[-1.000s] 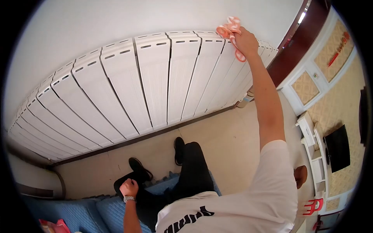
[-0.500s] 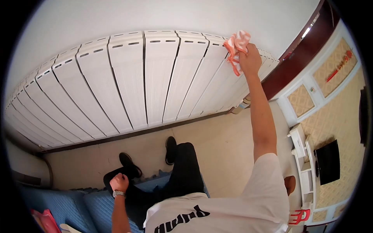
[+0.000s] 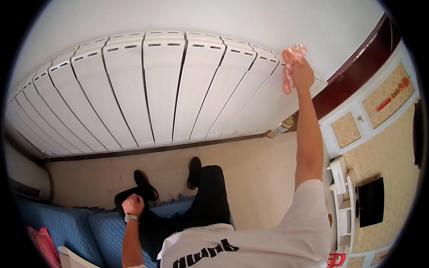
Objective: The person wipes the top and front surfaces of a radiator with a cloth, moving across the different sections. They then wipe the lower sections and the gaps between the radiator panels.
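Observation:
My right hand [image 3: 304,76] is closed around a crumpled orange-pink and white cloth [image 3: 294,56]. The cloth lies against the top edge of a white ribbed radiator [image 3: 163,80], close to its right end, with one loose fold hanging down the front. My right arm is stretched out far from my body. Resting on my bent leg is my left hand [image 3: 133,204], curled into a fist, with a metal watch [image 3: 131,217] on the wrist. Nothing shows in that fist.
A blue quilted sofa [image 3: 71,223] is beneath me, with a pink-red item [image 3: 42,245] on it at lower left. A pipe [image 3: 281,127] stands by the radiator's lower right. To the right are a dark red door frame [image 3: 344,89], a white shelf unit [image 3: 343,214] and a television [image 3: 372,203].
My right hand and the cloth have moved a little to the right along the radiator's top. The view has shifted slightly. My left fist stays on my leg.

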`<state>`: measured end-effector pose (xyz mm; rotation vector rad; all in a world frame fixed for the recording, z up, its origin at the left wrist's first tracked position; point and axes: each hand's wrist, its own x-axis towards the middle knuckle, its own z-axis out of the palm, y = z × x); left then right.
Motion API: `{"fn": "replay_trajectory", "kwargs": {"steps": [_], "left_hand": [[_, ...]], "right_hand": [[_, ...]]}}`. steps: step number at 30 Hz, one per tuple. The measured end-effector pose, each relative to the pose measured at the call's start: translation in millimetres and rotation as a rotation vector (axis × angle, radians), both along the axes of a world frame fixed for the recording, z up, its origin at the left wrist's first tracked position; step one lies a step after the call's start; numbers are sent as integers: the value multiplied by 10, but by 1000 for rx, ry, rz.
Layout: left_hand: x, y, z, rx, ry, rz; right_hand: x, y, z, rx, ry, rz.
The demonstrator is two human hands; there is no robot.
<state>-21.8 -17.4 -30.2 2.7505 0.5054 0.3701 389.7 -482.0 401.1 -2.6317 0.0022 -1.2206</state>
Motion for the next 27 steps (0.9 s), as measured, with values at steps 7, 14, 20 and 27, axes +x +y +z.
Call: {"fn": "replay_trajectory", "kwargs": {"steps": [7, 14, 20, 27], "left_hand": [[104, -52, 10, 25, 30, -24], [50, -53, 22, 42, 49, -6], [-1, -36, -6, 18, 22, 7], [-13, -10, 1, 36, -5, -15]], "right_hand": [[32, 492, 69, 215, 131, 461], [-400, 1053, -252, 12, -72, 659], [-344, 947, -588, -154, -446, 553], [-317, 766, -625, 20, -558, 308]]}}
